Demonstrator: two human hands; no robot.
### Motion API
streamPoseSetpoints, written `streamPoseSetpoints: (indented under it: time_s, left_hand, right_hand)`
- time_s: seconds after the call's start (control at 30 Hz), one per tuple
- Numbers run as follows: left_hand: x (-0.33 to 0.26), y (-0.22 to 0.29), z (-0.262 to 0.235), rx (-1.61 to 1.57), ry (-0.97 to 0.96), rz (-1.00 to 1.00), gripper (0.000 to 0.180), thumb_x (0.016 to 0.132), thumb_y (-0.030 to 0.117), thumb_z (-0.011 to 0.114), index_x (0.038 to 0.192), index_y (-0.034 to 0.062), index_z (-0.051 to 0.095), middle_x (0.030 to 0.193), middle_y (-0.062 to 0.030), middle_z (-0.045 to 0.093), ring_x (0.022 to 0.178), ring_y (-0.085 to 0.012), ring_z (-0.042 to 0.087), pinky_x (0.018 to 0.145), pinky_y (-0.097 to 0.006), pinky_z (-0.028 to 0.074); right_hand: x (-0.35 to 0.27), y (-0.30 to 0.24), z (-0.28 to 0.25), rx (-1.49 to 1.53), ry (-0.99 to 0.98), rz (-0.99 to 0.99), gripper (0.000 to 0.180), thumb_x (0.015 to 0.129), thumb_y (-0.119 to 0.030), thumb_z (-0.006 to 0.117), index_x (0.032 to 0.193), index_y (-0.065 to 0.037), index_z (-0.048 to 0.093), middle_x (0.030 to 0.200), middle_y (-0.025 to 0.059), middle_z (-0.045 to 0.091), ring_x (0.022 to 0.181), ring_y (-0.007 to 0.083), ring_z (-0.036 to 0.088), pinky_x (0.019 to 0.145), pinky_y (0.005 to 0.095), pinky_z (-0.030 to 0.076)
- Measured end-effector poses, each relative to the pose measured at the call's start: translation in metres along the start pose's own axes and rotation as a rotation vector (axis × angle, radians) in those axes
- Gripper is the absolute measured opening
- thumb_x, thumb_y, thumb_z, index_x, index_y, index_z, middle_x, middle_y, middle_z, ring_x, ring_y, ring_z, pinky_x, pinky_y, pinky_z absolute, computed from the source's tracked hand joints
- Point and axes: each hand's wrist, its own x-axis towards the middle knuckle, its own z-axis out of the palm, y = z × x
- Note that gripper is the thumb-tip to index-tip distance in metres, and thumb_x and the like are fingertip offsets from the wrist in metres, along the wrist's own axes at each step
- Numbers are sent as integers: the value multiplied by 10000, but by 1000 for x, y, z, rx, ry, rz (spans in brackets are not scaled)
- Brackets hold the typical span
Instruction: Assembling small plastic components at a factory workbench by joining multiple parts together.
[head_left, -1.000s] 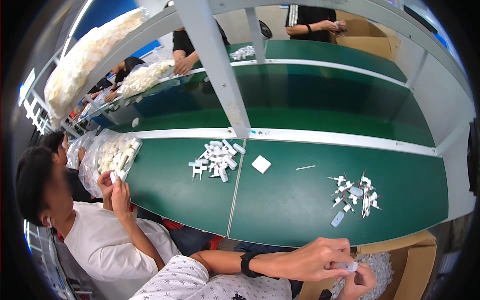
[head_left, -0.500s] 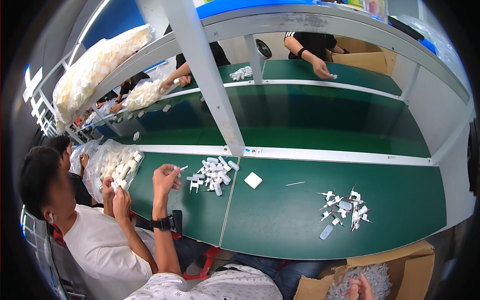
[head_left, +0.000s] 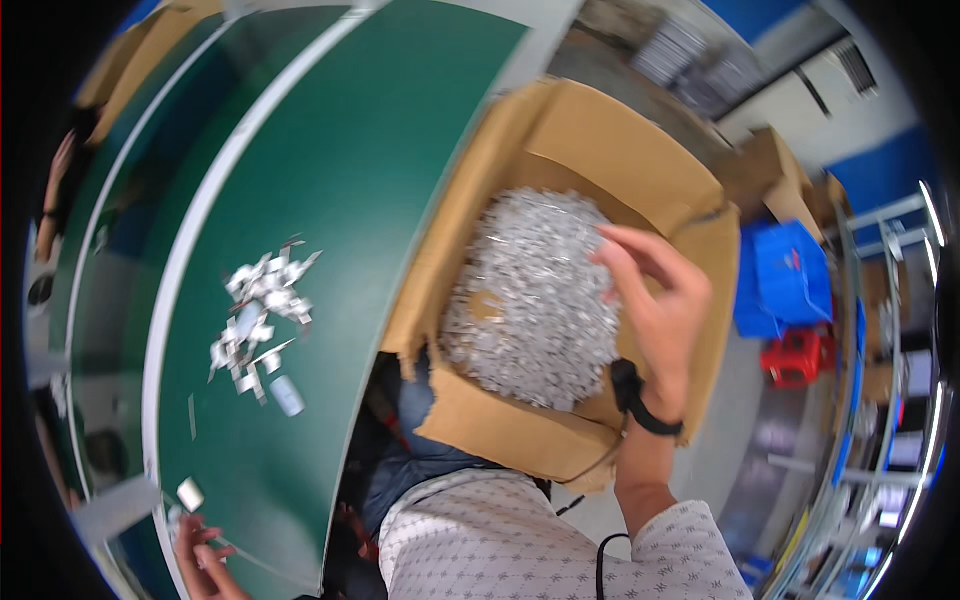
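Note:
My right hand (head_left: 660, 300) is over an open cardboard box (head_left: 470, 195), thumb and forefinger brought together. Whatever may be between its tips is too blurred to make out. Below it the box holds a heap of small light-grey parts (head_left: 535, 290). At the lower left, my left hand (head_left: 203, 560) is over the green table, its fingers closed on what looks like a small white part. Beside that hand lies a white square block (head_left: 190, 493). A pile of small white parts with thin leads (head_left: 265, 300) lies farther up the table, near a pale oblong cap (head_left: 287, 396).
A thin stick (head_left: 193, 416) lies on the green table (head_left: 400, 110). Blue crates (head_left: 790, 275) and a red container (head_left: 797, 357) stand on the floor past the box. Shelving (head_left: 890, 260) lines the far right. Another person's arm (head_left: 55, 195) shows at the far left.
My view has swung to the right, bringing the whole box into sight. My right hand has risen above the parts in the box. The left hand now appears at the lower left edge.

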Motion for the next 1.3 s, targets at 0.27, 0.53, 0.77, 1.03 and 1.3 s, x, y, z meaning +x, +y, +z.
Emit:
streamPoseSetpoints:
  time_s: [0.27, 0.53, 0.77, 1.03, 1.3]
  left_hand:
    - [-5, 46, 135, -50, -697, 131, 188, 915, 113, 679, 1049, -19, 685, 1022, -122, 661, 778, -168, 637, 593, -268, 472]
    - [-2, 34, 142, 3, -720, 77, 237, 859, 44, 723, 1081, -26, 682, 1029, -124, 633, 735, -179, 598, 617, -289, 477]
    - [0, 41, 145, -53, -750, 45, 265, 837, 13, 726, 1098, -18, 693, 1026, -126, 640, 758, -192, 616, 647, -290, 505]
    - [-6, 54, 141, -415, -712, 62, 347, 805, -81, 694, 1152, -65, 705, 1051, -192, 712, 763, -175, 680, 674, -259, 565]
    - [-13, 71, 141, -674, -661, 172, 462, 782, -49, 802, 1220, -64, 657, 1110, -205, 704, 845, -190, 705, 658, -259, 588]
  right_hand:
    - [-54, 277, 37, -1027, -832, 380, 135, 799, -255, 788, 827, -123, 776, 880, 184, 738, 818, 359, 717, 748, 460, 563]
    - [-110, 345, 34, -1120, -802, 64, 109, 723, -20, 664, 779, -60, 749, 851, 201, 717, 836, 387, 713, 726, 466, 561]
    - [-84, 319, 6, -1091, -753, 181, 77, 727, -61, 721, 753, -113, 771, 813, 163, 731, 801, 346, 719, 699, 435, 561]
    - [-39, 62, 13, 275, -400, 285, 102, 832, -20, 801, 911, 33, 766, 842, 84, 691, 611, 104, 614, 496, 231, 463]
    - [-87, -33, 64, 544, -519, -30, 187, 748, 16, 852, 921, -32, 796, 817, 73, 713, 682, 128, 642, 599, 255, 476]
